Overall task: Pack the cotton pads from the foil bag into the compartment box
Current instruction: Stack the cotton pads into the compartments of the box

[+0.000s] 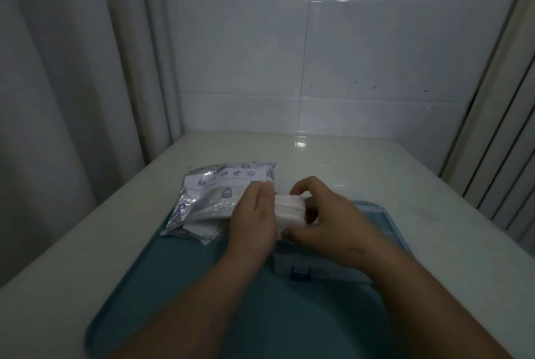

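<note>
A stack of white cotton pads (pixel 289 211) is held between both hands above the left end of the pale blue compartment box (pixel 373 214). My left hand (pixel 254 222) presses flat against the stack's left side. My right hand (pixel 321 216) curls round it, thumb below and fingers over the top. The silver foil bag (pixel 214 190) with blue shell prints lies to the left, its open end toward me. A few loose white pads (pixel 205 229) spill out of the bag. The box's blue latch (pixel 301 273) faces me.
Box and bag rest on a teal tray (pixel 179 286) on a white tabletop (pixel 376 167). A tiled wall stands behind, a curtain hangs at the left, and a ribbed frame runs along the right.
</note>
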Tool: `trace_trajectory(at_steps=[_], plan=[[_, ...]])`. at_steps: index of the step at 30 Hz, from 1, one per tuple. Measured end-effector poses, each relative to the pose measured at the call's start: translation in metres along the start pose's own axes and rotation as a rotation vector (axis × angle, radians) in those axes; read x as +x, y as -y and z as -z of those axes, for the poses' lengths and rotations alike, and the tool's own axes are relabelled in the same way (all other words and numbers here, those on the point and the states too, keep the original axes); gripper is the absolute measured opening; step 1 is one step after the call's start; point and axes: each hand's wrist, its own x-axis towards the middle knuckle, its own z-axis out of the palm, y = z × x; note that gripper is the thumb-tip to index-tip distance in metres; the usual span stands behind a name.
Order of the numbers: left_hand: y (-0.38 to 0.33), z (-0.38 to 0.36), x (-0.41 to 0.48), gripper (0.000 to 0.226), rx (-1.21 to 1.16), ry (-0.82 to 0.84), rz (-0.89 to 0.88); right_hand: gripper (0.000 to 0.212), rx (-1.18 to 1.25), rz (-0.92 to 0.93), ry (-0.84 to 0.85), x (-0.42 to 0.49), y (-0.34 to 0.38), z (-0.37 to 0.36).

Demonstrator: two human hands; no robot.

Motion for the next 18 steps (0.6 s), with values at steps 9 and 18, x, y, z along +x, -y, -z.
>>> trace_trajectory(at_steps=[9, 18], plan=[[-0.019, 0.007, 0.004, 0.02, 0.02, 0.244, -0.107, 0.039, 0.512, -0.112, -0.108, -0.002, -0.008, 0.034], [-0.051, -0.045, 0.022, 0.037, -0.181, 0.456, 0.283, 0.021, 0.44, -0.239, -0.348, -0.004, -0.034, 0.065]])
